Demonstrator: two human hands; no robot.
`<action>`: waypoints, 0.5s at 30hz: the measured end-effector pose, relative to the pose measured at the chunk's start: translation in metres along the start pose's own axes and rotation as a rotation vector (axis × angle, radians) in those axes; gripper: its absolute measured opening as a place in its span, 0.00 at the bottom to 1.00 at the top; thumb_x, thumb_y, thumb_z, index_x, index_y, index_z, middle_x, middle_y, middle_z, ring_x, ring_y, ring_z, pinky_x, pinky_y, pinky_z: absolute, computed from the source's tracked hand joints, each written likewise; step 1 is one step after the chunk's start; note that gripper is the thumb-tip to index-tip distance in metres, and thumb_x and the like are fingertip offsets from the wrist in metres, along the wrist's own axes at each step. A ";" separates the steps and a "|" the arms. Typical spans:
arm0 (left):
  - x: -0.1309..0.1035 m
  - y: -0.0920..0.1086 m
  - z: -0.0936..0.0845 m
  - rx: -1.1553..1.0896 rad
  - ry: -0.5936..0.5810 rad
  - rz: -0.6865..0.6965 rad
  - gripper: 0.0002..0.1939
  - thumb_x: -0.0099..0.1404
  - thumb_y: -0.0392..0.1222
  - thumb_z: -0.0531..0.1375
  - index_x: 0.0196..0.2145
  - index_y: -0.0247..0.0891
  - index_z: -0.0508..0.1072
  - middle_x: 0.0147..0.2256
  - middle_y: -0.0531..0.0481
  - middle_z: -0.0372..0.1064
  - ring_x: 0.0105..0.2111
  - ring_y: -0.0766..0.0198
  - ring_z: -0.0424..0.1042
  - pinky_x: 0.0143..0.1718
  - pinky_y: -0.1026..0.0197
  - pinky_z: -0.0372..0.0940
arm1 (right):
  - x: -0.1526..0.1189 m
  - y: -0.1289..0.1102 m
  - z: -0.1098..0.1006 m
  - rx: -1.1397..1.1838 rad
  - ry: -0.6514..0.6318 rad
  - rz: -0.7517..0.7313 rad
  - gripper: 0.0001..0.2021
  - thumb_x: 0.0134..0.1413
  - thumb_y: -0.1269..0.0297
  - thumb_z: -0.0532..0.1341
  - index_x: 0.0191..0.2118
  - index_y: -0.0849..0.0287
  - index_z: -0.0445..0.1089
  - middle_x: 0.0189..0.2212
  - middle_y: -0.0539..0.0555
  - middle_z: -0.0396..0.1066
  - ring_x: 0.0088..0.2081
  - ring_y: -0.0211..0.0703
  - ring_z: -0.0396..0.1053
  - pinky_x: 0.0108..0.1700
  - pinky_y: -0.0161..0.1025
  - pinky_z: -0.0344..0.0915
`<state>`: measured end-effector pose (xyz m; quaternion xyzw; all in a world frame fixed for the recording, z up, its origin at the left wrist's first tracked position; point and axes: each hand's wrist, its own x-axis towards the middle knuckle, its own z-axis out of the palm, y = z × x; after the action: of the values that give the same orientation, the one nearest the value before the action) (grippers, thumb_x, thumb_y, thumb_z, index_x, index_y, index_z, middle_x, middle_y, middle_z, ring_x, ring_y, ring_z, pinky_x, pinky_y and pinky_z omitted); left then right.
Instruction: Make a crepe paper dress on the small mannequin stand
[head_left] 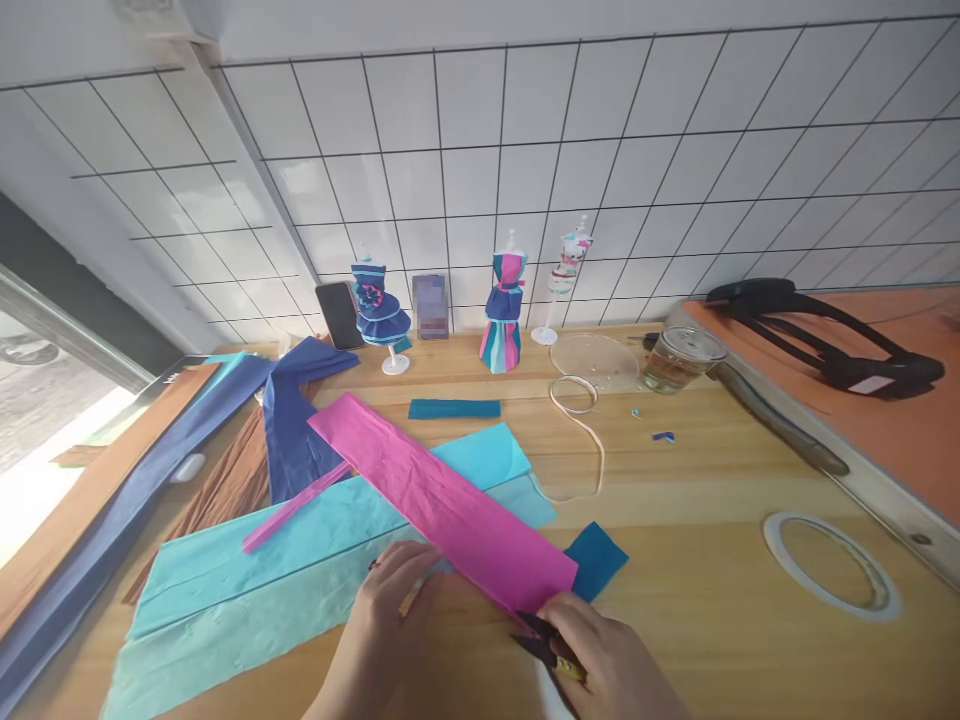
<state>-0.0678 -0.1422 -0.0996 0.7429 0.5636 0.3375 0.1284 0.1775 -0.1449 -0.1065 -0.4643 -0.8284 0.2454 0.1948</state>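
Two hands working a pink paper strip (442,500) on the worktop (712,560).
Strip's long axis is running 10 to 4 o'clock; left hand (390,620) lying open beside its near end, right hand (607,660) closing scissors (544,640) there.

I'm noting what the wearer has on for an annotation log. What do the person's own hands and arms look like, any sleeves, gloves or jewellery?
Both hands are bare. The left hand and the right hand wear no gloves, and no rings show on the fingers. No sleeve shows on the left forearm, which is bare down to the frame edge. The right wrist is cut off by the frame edge.

Paper strip (442,500) on wider sheets (300,570) — dress forms (504,315) behind.
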 end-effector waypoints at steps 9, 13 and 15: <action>0.008 -0.007 -0.011 -0.047 -0.082 -0.172 0.11 0.63 0.40 0.54 0.40 0.43 0.74 0.39 0.48 0.74 0.41 0.59 0.71 0.43 0.57 0.65 | 0.005 0.006 -0.006 0.134 -0.132 0.204 0.11 0.51 0.70 0.54 0.39 0.55 0.70 0.35 0.54 0.76 0.36 0.43 0.73 0.37 0.32 0.68; 0.030 -0.034 -0.026 0.047 0.008 -0.363 0.13 0.61 0.44 0.55 0.40 0.39 0.74 0.42 0.43 0.73 0.42 0.53 0.71 0.44 0.52 0.64 | 0.003 0.012 -0.006 0.137 -0.111 0.209 0.12 0.50 0.70 0.55 0.39 0.54 0.71 0.37 0.54 0.76 0.37 0.45 0.74 0.37 0.33 0.69; 0.043 -0.043 -0.035 0.066 0.060 -0.460 0.15 0.59 0.46 0.55 0.40 0.37 0.74 0.40 0.42 0.74 0.39 0.52 0.72 0.39 0.52 0.66 | 0.001 0.015 -0.005 0.147 -0.085 0.198 0.11 0.51 0.69 0.54 0.39 0.54 0.71 0.37 0.54 0.76 0.36 0.45 0.74 0.37 0.33 0.70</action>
<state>-0.1174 -0.0952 -0.0830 0.5883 0.7324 0.3028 0.1606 0.1896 -0.1362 -0.1109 -0.5173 -0.7658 0.3432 0.1679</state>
